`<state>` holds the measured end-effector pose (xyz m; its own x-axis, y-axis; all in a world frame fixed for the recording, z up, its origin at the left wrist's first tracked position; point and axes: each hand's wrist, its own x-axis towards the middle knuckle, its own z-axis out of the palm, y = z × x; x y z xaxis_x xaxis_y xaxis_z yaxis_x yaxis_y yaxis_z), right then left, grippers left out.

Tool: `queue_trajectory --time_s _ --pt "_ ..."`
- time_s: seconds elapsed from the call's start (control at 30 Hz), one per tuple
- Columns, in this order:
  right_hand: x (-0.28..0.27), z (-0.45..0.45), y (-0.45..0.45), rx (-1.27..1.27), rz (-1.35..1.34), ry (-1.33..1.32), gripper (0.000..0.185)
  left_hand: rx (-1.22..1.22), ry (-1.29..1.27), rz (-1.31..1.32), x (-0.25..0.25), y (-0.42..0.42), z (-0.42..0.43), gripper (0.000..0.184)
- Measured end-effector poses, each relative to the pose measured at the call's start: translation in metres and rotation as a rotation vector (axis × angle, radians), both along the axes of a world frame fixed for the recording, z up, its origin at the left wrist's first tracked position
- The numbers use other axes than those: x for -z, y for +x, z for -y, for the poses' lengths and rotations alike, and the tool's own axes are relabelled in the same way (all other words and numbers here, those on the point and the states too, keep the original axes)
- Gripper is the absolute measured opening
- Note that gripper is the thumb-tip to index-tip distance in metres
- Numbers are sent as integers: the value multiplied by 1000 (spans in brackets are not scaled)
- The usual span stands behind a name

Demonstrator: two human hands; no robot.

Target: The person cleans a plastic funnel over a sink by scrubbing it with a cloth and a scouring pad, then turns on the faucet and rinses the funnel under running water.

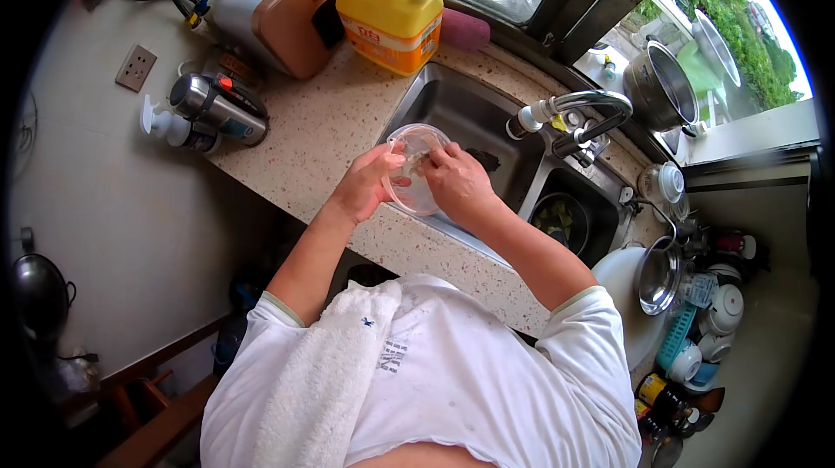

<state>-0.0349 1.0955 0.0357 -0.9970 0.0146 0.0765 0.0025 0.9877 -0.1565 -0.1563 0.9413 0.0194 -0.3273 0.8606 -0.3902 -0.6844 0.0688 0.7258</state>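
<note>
My left hand (367,179) is closed on the rim of a round clear plastic tub (416,198), which is tilted over the front edge of the larger sink basin (457,98). My right hand (459,179) reaches over the tub's opening with its fingers bunched together. Something small and pale shows at those fingertips, too unclear to name. Beyond the right hand, a dark patch (484,159) lies on the basin floor, perhaps the drain.
The faucet (591,107) arches behind the basins. A smaller basin holds a dark pot (561,217) with green pieces inside. A yellow jug (389,16) stands at the back, a steel thermos (219,107) at the left. Bowls (722,307) crowd the right side.
</note>
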Motion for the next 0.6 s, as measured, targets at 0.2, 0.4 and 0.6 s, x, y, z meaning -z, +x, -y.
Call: queue_trajectory --time_s 0.2,0.4,0.6 --pt "-15 8 -5 89 308 -1151 23 -82 33 126 26 -7 2 52" --pt "-18 24 -10 202 -495 -1054 26 76 130 128 22 -9 13 57" --pt "-37 23 -7 14 -505 -696 32 202 88 0 -15 -10 12 49"
